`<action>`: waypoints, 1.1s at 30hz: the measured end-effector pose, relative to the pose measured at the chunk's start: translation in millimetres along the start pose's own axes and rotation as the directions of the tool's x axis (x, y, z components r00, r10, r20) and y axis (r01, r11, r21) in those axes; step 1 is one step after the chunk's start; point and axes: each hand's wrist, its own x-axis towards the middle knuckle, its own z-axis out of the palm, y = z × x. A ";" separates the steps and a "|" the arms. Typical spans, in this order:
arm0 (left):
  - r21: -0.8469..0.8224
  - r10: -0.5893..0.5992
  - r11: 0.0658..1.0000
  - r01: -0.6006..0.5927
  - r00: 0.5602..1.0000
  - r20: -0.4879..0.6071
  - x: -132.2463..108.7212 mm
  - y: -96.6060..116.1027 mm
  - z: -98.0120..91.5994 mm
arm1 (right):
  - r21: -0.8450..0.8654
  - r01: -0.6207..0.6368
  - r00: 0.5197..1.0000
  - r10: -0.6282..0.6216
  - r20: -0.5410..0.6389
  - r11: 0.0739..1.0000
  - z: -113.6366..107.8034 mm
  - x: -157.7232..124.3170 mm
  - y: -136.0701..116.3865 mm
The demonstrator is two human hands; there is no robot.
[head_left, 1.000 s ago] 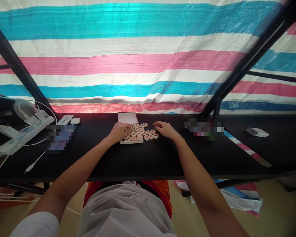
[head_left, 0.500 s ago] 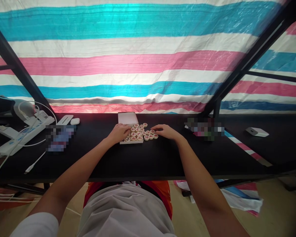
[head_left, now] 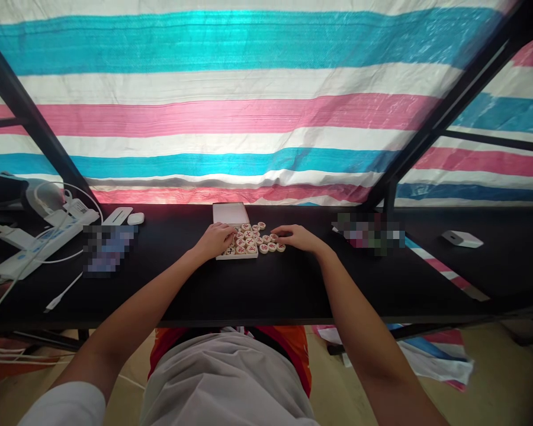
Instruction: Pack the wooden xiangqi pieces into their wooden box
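Observation:
A shallow white box (head_left: 235, 257) full of round wooden Chinese chess pieces (head_left: 240, 250), marked with red or black characters, lies on the black table with its lid (head_left: 229, 213) folded back. My left hand (head_left: 216, 239) rests over the box's left side, fingers bunched down among the pieces; whatever they pinch is hidden. Several loose red-marked pieces (head_left: 272, 246) lie against the box's right side, with one (head_left: 262, 226) farther back. Beside these, my right hand (head_left: 298, 238) reaches in from the right, its thumb and fingers apart, fingertips close to the loose pieces.
On the left of the black table (head_left: 257, 290) lie a white power strip (head_left: 44, 245) with cords, a white cable (head_left: 64, 293), an earbud case (head_left: 135, 218) and a blurred packet (head_left: 109, 251). Rightward are another blurred item (head_left: 368, 232) and a white adapter (head_left: 462, 239). Striped sheeting (head_left: 231, 115) hangs behind.
My left fingers have shifted slightly over the pieces in the box. The right hand stays almost in place beside the loose pieces.

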 end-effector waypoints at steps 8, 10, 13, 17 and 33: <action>0.000 -0.047 0.999 0.047 0.999 -0.023 0.6 3.0 -5.4 | -0.007 0.043 0.993 -0.043 -0.109 0.999 5.4 1.0 -6.6; -0.008 -0.028 1.000 0.028 0.997 -0.070 0.4 4.7 -9.1 | -0.008 0.090 0.970 -0.090 -0.227 0.996 5.7 0.2 -11.4; -0.008 0.066 0.998 -0.068 0.988 -0.142 -0.8 9.8 -15.3 | 0.078 0.152 0.934 -0.117 -0.336 0.985 9.2 -1.8 -25.7; 0.045 0.256 0.967 -0.252 0.953 -0.161 -2.6 19.3 -19.8 | 0.337 0.179 0.968 -0.106 -0.226 0.924 23.8 -3.5 -52.6; -0.020 0.323 0.943 -0.333 0.926 -0.194 -4.7 28.1 -11.3 | 0.710 0.093 0.990 -0.142 0.010 0.698 39.1 -6.5 -76.8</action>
